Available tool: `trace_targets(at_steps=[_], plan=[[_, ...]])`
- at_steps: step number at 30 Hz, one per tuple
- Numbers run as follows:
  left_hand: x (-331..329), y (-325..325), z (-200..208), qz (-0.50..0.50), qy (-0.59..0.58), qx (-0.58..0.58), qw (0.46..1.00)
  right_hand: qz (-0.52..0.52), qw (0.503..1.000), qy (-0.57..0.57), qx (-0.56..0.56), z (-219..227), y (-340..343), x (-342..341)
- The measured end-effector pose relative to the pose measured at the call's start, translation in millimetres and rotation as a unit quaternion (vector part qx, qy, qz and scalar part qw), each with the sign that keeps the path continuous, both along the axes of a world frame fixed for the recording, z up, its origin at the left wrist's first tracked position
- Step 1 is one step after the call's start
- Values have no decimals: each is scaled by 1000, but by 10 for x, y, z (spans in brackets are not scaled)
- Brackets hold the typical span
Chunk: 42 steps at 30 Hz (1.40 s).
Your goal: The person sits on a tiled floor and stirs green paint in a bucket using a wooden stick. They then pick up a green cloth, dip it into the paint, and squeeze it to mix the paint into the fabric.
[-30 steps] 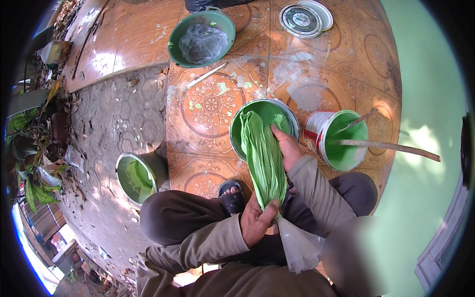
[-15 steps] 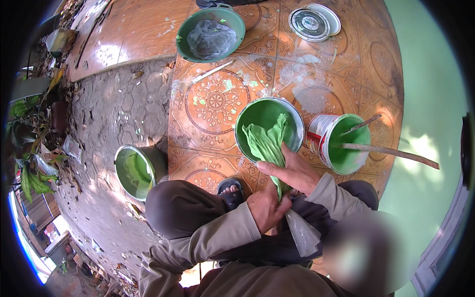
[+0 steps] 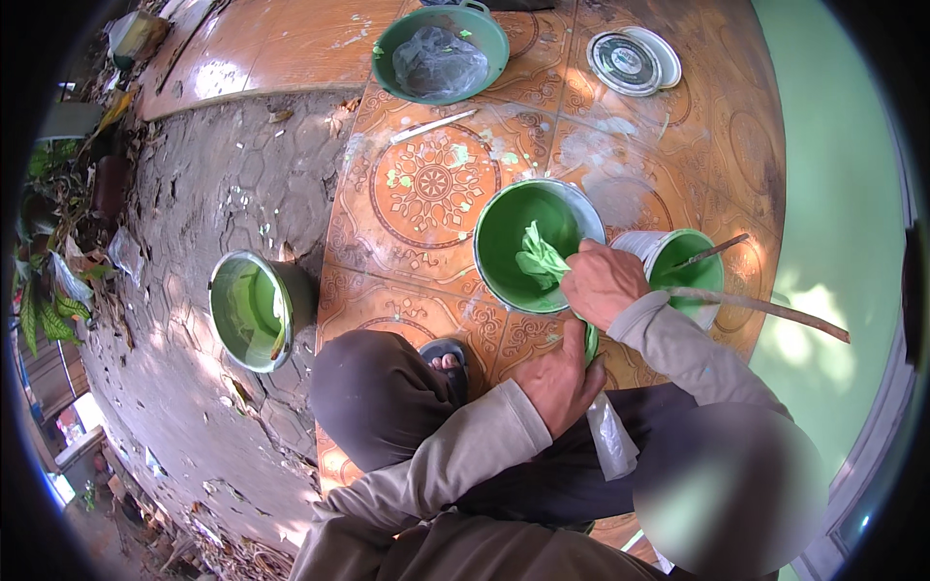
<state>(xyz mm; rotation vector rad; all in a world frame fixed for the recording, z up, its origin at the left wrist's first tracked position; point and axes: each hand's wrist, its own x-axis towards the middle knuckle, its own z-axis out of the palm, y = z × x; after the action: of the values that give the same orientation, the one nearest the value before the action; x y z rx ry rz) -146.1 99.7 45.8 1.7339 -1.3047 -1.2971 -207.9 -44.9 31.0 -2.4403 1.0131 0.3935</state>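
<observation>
A plastic bag, smeared with green paint, is drawn out long between my two hands. My right hand is closed round its upper part, and the crumpled green end sticks out over the central bucket. Lower down, my left hand grips the twisted middle, thumb pointing up along it. A clear end hangs below that hand over my lap. Green paint coats the inside of the central bucket. Beside it on the right stands a paint pail with sticks leaning in it, partly hidden by my right hand.
A small bucket with green paint stands on the paving at left. Farther off are a green basin holding clear plastic, a white stick and round lids. The green wall bounds the right side.
My right hand has moved up and right along the bag and closed round it. The bag's spread green end is now bunched and twisted. The view has shifted slightly.
</observation>
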Motion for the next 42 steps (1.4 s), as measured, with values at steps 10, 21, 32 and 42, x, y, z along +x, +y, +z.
trace_targets(at_steps=[10, 21, 32, 42], plan=[[32, 250, 121, -29, 28, -79, 996, -97, 985, -87, 113, 146, -121, -295], [1112, -880, -575, 39, -245, -303, 920, -13, 975, -220, 16, 317, -85, -357], [1206, -1190, -617, -15, 43, -228, 973, -13, 980, -200, -5, 504, -141, -627], [1065, -1148, -708, -48, 100, -190, 976, -16, 980, -186, -68, 458, -45, -667]])
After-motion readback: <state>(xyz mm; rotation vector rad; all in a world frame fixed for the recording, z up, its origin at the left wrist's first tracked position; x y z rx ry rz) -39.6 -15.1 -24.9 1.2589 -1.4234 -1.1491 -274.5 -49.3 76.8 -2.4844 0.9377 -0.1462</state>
